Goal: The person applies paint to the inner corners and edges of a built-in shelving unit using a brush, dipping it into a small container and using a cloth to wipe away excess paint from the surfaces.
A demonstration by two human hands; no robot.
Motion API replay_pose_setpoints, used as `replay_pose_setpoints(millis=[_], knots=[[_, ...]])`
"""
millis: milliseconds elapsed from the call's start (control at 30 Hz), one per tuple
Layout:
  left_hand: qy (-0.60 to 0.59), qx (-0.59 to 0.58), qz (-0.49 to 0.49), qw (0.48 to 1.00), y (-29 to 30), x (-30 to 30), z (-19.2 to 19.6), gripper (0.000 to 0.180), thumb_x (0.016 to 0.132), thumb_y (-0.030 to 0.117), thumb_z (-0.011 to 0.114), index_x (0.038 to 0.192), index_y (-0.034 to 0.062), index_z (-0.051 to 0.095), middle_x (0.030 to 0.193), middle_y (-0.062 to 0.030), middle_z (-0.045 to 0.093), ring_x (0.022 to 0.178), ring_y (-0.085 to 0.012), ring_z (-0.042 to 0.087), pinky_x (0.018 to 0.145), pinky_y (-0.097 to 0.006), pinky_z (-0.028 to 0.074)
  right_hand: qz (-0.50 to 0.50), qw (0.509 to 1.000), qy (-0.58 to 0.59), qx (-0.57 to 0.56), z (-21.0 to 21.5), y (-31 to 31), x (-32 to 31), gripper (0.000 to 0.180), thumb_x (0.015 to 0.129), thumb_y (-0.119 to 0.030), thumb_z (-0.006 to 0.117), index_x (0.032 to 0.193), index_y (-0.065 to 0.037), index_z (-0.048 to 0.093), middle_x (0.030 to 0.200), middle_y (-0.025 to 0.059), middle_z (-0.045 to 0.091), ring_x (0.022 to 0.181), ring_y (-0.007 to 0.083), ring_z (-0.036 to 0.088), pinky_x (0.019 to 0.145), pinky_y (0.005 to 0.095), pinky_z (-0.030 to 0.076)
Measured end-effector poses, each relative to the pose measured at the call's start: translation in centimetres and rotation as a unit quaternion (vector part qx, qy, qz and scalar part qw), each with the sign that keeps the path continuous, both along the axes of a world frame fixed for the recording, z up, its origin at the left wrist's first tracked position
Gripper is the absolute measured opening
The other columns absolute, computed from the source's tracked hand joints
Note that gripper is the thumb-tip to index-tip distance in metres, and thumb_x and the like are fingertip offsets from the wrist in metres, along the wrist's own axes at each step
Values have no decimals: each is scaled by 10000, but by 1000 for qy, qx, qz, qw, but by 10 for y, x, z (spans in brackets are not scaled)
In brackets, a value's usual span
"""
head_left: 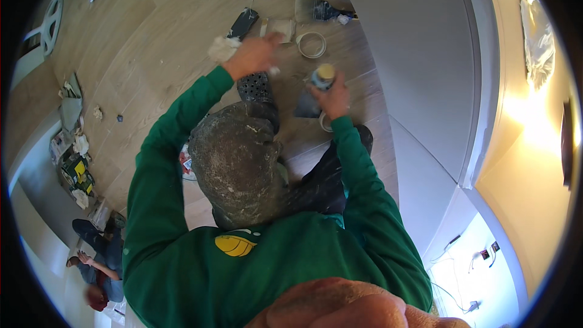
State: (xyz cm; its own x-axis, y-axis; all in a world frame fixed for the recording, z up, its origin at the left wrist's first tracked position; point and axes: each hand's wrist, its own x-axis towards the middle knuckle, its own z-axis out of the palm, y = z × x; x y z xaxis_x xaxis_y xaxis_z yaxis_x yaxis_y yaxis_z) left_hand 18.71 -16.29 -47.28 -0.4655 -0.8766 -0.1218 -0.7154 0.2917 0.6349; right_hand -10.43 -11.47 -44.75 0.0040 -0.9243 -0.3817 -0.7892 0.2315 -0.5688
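Observation:
My right hand [335,96] is wrapped round a small bluish bottle [324,76] with a pale yellow top, held above the floor. My left hand [256,55] is out over the floor to the left of it, its fingers smeared by motion, so I cannot tell whether they hold anything. Beside the left wrist is a crumpled white wad [222,49]. A dark oblong thing [243,23] and a clear flat piece [279,29] lie just beyond that hand. Close to the bottle are a roll of tape [311,45] and a dark flat piece [307,105].
A wide brush [316,9] lies at the far side, by the grey panel [419,43] on my right. Another ring [326,123] is under my right wrist. Assorted items and scraps [76,146] line the left wall, where another person [100,267] sits.

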Motion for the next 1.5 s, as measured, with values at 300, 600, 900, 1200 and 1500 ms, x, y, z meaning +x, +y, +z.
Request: replay_pose_setpoints(millis=[300, 600, 900, 1200, 1500], knots=[[-158, 74, 127, 976, -31, -9, -52, 967, 655, 88, 840, 1486, 22, 350, 1364, -260, 482, 983, -442, 671, 811, -499, 573, -94, 985, 46, -140, -31, -39, -27, 872, 655, -439, 929, 1330, -170, 448, 1094, 197, 710, 996, 455, 678, 831, 532, 526], [-69, 101, 153, 981, -25, 9, -58, 873, 670, 139, 852, 1430, 57, 432, 1302, -210, 530, 1090, -449, 617, 883, -498, 537, -65, 991, 74, -86, -20, -12, -55, 935, 713, -390, 890, 1466, -110, 411, 1254, 194, 668, 1103, 443, 653, 922, 506, 516], [171, 81, 260, 947, -7, 32, 13, 850, 654, 209, 836, 1419, 111, 480, 1258, -175, 565, 1060, -378, 620, 899, -444, 531, -63, 981, -144, -113, 67, 40, -53, 324, 951, -159, 633, 1243, -19, 651, 1144, 182, 700, 940, 293, 688, 849, 366, 533], [264, 94, 285, 917, 7, 54, 239, 826, 666, 129, 816, 1427, 121, 495, 1215, -132, 630, 932, -216, 662, 826, -346, 544, -129, 932, -337, 35, 236, 6, 9, 340, 1060, -245, 517, 1069, 36, 709, 803, 116, 711, 648, 158, 645, 609, 268, 494], [281, -53, 159, 945, 72, 13, 392, 807, 654, 20, 782, 1419, 85, 534, 1234, -80, 605, 894, -156, 654, 777, -304, 531, -28, 889, -412, -198, 423, 55, 4, 187, 940, -98, 666, 1036, 50, 727, 848, 99, 735, 742, 121, 652, 656, 241, 498]])
